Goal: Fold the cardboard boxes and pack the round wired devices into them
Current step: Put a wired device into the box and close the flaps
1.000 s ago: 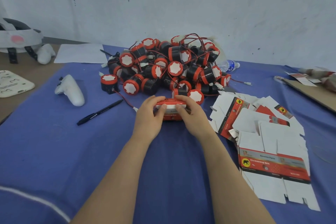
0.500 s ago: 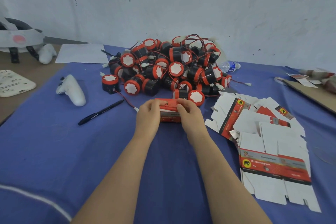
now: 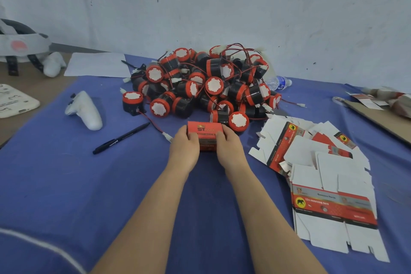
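On my feed the light was soft, even and rather dim, with a cool bluish cast on the wall (image 3: 244,6). Shadows were faint (just a smudge beside the white controller (image 3: 85,110)). The cardboard box (image 3: 204,129) looked sharp at centre; the clutter (image 3: 393,101) at the right edge smeared and bowed.

Box (image 3: 204,134) closed, red, sitting on blue cloth (image 3: 66,184) at frame centre. Left hand (image 3: 184,151) grips its left end, right hand (image 3: 229,151) its right end, thumbs on the near face. Clock positions from the box:
- 12: heap of devices (image 3: 206,87), black bodies, red caps, red wires tangled; nearest one just beside the box at 1.
- 10: one device (image 3: 133,102) apart from the heap, upright.
- 1: bottle (image 3: 278,82) lying behind the heap.
- 4: flat boxes (image 3: 322,173) in a loose, overlapping stack.
- 9: pen (image 3: 121,138); controller (image 3: 85,110) beyond it.
- 11: paper (image 3: 97,64); headset (image 3: 20,44) at far left edge.
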Tool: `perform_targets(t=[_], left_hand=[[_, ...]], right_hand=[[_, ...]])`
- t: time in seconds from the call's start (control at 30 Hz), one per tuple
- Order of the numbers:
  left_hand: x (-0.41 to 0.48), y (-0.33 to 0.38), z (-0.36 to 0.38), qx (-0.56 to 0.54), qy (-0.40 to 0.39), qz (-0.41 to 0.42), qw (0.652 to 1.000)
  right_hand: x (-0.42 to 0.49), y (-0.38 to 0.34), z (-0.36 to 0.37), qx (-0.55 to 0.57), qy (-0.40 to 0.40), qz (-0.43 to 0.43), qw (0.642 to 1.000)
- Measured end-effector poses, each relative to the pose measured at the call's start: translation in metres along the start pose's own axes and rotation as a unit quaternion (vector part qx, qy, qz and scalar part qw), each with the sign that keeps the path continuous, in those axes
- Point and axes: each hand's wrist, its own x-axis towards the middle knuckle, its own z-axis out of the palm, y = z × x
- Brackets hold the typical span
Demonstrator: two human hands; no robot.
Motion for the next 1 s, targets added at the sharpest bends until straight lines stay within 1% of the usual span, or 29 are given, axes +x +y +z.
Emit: perform_targets(t=[0.1, 0.2, 0.23, 0.33, 0.4, 0.5, 0.6, 0.7, 0.77, 0.83, 0.9, 0.93, 0.97, 1.0], left_hand=[[-0.002, 0.003, -0.001, -0.066, -0.005, 0.017, 0.998], [-0.005, 0.01, -0.001, -0.158, -0.04, 0.052, 0.985], [-0.006, 0.011, -0.001, -0.184, -0.039, 0.058, 0.98], [-0.01, 0.018, -0.006, -0.213, -0.017, 0.072, 0.974], [-0.016, 0.03, -0.002, -0.225, -0.036, 0.083, 0.97], [-0.033, 0.068, 0.027, -0.238, -0.073, 0.091, 0.964], [-0.069, 0.117, 0.089, -0.258, -0.149, 0.103, 0.949], [-0.136, 0.165, 0.17, -0.244, -0.264, 0.112, 0.927], [-0.2, 0.193, 0.221, -0.193, -0.35, 0.132, 0.907], [-0.268, 0.215, 0.258, -0.143, -0.455, 0.152, 0.865], [-0.327, 0.223, 0.276, -0.102, -0.555, 0.16, 0.81], [-0.348, 0.224, 0.281, -0.087, -0.585, 0.169, 0.788], [-0.36, 0.222, 0.286, -0.081, -0.599, 0.178, 0.777], [-0.367, 0.219, 0.289, -0.081, -0.597, 0.183, 0.777]], right_hand=[[-0.002, -0.006, 0.001, 0.076, 0.005, -0.007, 0.997], [-0.002, -0.015, 0.002, 0.197, 0.003, -0.052, 0.979], [-0.004, -0.019, 0.002, 0.214, 0.008, -0.068, 0.975], [-0.012, -0.03, -0.002, 0.185, 0.038, -0.087, 0.978], [-0.02, -0.039, -0.015, 0.181, 0.055, -0.071, 0.979], [-0.036, -0.057, -0.055, 0.208, 0.116, -0.05, 0.97], [-0.066, -0.077, -0.13, 0.181, 0.241, -0.07, 0.951], [-0.115, -0.091, -0.23, 0.109, 0.387, -0.099, 0.91], [-0.16, -0.096, -0.3, 0.019, 0.489, -0.079, 0.869], [-0.21, -0.095, -0.365, -0.075, 0.583, -0.021, 0.809], [-0.257, -0.094, -0.407, -0.165, 0.649, 0.087, 0.738], [-0.275, -0.093, -0.418, -0.193, 0.668, 0.124, 0.708], [-0.287, -0.092, -0.423, -0.215, 0.683, 0.134, 0.685], [-0.293, -0.09, -0.423, -0.234, 0.692, 0.119, 0.672]])
